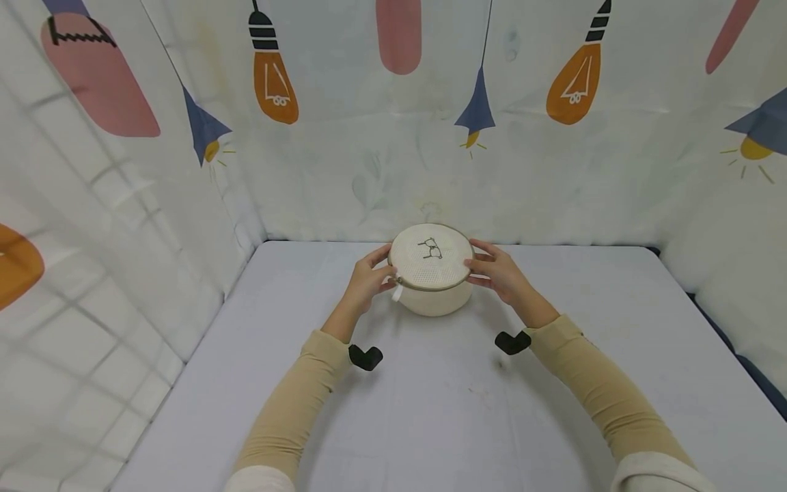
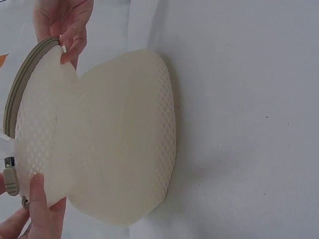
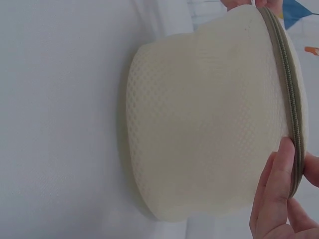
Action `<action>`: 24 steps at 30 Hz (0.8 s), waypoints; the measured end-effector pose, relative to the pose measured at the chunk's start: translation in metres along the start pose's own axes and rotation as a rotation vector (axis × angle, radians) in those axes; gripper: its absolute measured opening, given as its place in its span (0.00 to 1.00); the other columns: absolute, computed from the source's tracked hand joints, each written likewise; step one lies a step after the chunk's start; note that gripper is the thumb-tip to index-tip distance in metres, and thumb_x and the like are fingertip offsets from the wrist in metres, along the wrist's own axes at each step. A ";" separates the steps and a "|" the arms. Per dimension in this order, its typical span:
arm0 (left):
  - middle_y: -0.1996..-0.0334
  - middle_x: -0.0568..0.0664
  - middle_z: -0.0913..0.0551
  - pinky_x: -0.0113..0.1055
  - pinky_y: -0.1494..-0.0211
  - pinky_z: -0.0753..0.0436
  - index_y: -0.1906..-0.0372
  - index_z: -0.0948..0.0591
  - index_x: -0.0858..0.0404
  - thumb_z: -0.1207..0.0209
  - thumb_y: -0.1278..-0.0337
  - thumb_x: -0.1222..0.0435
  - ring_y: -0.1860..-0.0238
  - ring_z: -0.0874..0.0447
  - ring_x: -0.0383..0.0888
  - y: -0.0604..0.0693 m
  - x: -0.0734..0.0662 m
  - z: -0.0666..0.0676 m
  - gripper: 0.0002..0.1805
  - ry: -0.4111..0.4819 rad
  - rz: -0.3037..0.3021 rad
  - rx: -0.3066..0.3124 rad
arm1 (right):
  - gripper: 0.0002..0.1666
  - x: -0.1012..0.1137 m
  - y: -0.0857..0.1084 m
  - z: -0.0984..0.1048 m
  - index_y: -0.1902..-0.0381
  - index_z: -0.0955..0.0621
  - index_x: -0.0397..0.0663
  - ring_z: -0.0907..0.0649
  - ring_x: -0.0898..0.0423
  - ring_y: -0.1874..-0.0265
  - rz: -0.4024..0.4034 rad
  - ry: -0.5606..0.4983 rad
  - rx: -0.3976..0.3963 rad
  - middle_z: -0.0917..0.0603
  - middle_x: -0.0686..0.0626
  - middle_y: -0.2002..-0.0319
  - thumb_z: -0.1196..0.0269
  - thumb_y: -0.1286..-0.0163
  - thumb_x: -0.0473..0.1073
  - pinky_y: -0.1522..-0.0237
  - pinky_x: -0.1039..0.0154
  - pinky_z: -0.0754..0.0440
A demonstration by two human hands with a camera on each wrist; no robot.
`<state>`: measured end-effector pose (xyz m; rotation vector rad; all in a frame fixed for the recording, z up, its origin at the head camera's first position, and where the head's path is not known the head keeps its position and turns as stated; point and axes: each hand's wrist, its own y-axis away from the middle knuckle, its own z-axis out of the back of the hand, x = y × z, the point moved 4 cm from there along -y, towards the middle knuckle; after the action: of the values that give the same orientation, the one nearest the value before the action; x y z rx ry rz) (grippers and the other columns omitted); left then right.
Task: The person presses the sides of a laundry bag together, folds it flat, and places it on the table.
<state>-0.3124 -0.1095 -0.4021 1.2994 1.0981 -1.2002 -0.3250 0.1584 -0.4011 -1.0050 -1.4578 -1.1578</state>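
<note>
A round cream mesh bag (image 1: 432, 301) with a small line drawing on its lid stands near the table's back edge. My left hand (image 1: 365, 279) pinches its rim from the left, beside the zipper pull, in the head view; in the left wrist view those fingers (image 2: 37, 204) lie on the mesh near the pull (image 2: 11, 180). From the right, my right hand (image 1: 499, 275) grips the rim; in the right wrist view its fingers (image 3: 279, 184) press the side just under the olive zipper (image 3: 288, 74). Whatever the bag contains is hidden.
A white cloth covers the table (image 1: 430, 410). Behind it hangs a pale curtain (image 1: 344, 171) printed with bulbs and lamps, and another curtain with a grid-like shadow stands at the left. Dark edges show along the table's right side.
</note>
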 end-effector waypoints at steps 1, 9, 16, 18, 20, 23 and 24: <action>0.24 0.55 0.35 0.43 0.41 0.17 0.23 0.33 0.62 0.44 0.34 0.75 0.36 0.25 0.53 0.000 0.001 0.000 0.34 0.000 -0.001 0.000 | 0.41 0.000 -0.001 0.000 0.18 0.44 0.46 0.15 0.62 0.61 -0.001 0.001 -0.001 0.35 0.32 0.27 0.42 0.23 0.31 0.55 0.67 0.14; 0.24 0.55 0.35 0.44 0.41 0.17 0.23 0.33 0.62 0.44 0.33 0.75 0.34 0.26 0.54 -0.002 0.006 0.002 0.34 0.003 0.002 0.000 | 0.41 -0.003 -0.003 -0.002 0.18 0.44 0.46 0.16 0.60 0.60 -0.009 0.005 0.010 0.35 0.32 0.27 0.42 0.22 0.32 0.55 0.67 0.14; 0.24 0.55 0.35 0.43 0.41 0.17 0.23 0.33 0.61 0.44 0.34 0.75 0.34 0.26 0.55 -0.001 0.007 0.004 0.34 -0.011 0.014 -0.008 | 0.41 -0.005 -0.003 -0.003 0.18 0.44 0.46 0.16 0.61 0.60 -0.016 0.002 0.014 0.35 0.32 0.27 0.41 0.23 0.32 0.54 0.66 0.14; 0.24 0.54 0.35 0.42 0.42 0.17 0.23 0.33 0.61 0.43 0.34 0.75 0.35 0.26 0.54 -0.001 0.008 0.004 0.35 -0.008 0.025 -0.010 | 0.41 -0.007 -0.004 -0.002 0.18 0.44 0.47 0.16 0.61 0.60 -0.026 -0.001 0.007 0.34 0.33 0.27 0.41 0.23 0.32 0.54 0.66 0.14; 0.23 0.55 0.36 0.43 0.40 0.17 0.22 0.33 0.61 0.44 0.34 0.76 0.34 0.26 0.55 -0.002 0.008 0.004 0.35 -0.005 0.039 -0.003 | 0.41 -0.008 -0.004 -0.002 0.18 0.44 0.48 0.16 0.60 0.59 -0.032 -0.002 0.004 0.34 0.34 0.28 0.41 0.23 0.32 0.54 0.66 0.14; 0.23 0.55 0.36 0.44 0.39 0.18 0.22 0.33 0.61 0.44 0.34 0.76 0.34 0.26 0.55 -0.002 0.009 0.004 0.35 0.004 0.047 0.002 | 0.41 -0.009 -0.004 -0.002 0.17 0.44 0.49 0.16 0.60 0.59 -0.035 -0.006 0.005 0.34 0.34 0.27 0.42 0.23 0.32 0.53 0.65 0.14; 0.23 0.55 0.36 0.44 0.39 0.18 0.22 0.33 0.61 0.44 0.34 0.76 0.34 0.26 0.55 -0.003 0.010 0.005 0.35 0.005 0.047 0.003 | 0.41 -0.010 -0.004 -0.002 0.18 0.44 0.49 0.16 0.60 0.59 -0.034 -0.006 0.005 0.34 0.34 0.27 0.42 0.23 0.32 0.53 0.65 0.14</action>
<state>-0.3146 -0.1139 -0.4121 1.3245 1.0645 -1.1651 -0.3271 0.1553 -0.4114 -0.9840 -1.4877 -1.1758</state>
